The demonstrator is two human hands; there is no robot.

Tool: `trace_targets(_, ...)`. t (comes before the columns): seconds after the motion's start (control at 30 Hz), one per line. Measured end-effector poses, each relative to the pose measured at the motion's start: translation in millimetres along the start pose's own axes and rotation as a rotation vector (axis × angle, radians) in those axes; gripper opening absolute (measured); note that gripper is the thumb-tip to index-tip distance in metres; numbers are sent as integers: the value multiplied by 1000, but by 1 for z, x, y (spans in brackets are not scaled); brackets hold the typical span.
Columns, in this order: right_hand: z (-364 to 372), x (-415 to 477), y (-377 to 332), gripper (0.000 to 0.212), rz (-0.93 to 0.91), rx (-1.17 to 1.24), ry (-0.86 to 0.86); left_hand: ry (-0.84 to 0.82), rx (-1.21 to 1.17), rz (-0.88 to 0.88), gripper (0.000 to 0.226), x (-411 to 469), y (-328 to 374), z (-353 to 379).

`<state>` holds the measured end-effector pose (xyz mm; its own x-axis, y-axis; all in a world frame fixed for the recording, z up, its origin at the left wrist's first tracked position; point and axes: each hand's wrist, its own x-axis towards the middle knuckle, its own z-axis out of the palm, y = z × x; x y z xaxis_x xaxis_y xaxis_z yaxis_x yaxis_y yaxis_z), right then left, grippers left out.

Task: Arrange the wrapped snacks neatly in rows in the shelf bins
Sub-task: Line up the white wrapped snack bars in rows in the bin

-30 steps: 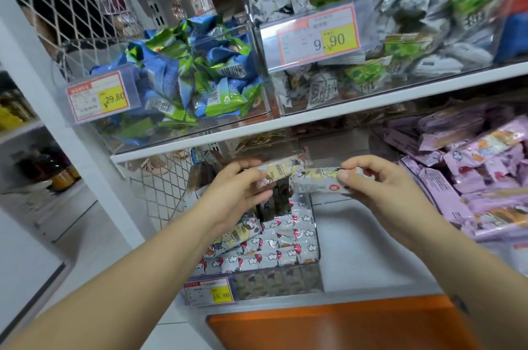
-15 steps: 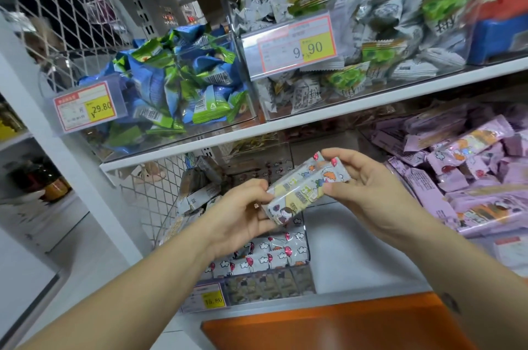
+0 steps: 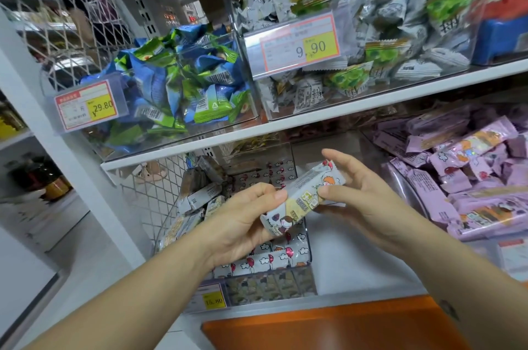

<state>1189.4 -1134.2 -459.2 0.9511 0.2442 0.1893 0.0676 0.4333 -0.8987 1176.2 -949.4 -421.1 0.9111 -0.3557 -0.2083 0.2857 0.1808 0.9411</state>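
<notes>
1. Nearest: orange ledge (image 3: 328, 326) below the shelf front, w/ the 16.80 price tag (image 3: 213, 299) clipped on the clear bin (image 3: 271, 286) just above it.
2. Inside the bin's front part, a flat row of balloon-print bars (image 3: 263, 261) lies side by side. Looks tidy already.
3. Left hand (image 3: 243, 221) grips the lower-left end of the paired bars (image 3: 305, 195), fingers wrapped under, thumb on top.
4. Right hand (image 3: 363, 201) pinches the upper-right end, thumb across the wrapper; forefinger sticks up straight, off the pack.
5. Change: a sec ago each hand had one bar, held end to end and apart. Now the 2 are squared together as one stack, tilted, lower end left, and sit lower, right over the bin.
6. Meaning, my read: aligning is done and the pair is ready to drop in as the next piece of the row. Not placed yet; nothing let go.
7. Behind/left of the hands: loose bars (image 3: 200, 195) heaped askew vs the wire mesh panel (image 3: 148, 198). Prob. still to sort.
8. Right, well apart: purple snacks (image 3: 457, 178) piled in their own bin.
9. Farthest: upper shelf (image 3: 314, 118) w/ blue-green packs (image 3: 177, 92) and grey-green packs (image 3: 371, 64), tags 29.80 and 9.90.
</notes>
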Motion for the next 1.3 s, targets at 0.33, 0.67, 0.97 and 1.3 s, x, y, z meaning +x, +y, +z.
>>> trace_targets(0.33, 19, 3, 4, 71, -224, -405, 17, -52, 1054, 288, 68, 4, 18, -23)
trace_targets(0.67, 17, 11, 10, 67, -194, -576, 14, 192, 1253, 366, 81, 22, 27, -51)
trace_targets(0.97, -8, 12, 10, 47, -172, -590, 143, 258, 1274, 90, 99, 75, 21, -61)
trace_targets(1.3, -12, 17, 25, 44, 13, -764, 108, -26, 1408, -267, 76, 92, 3, -65)
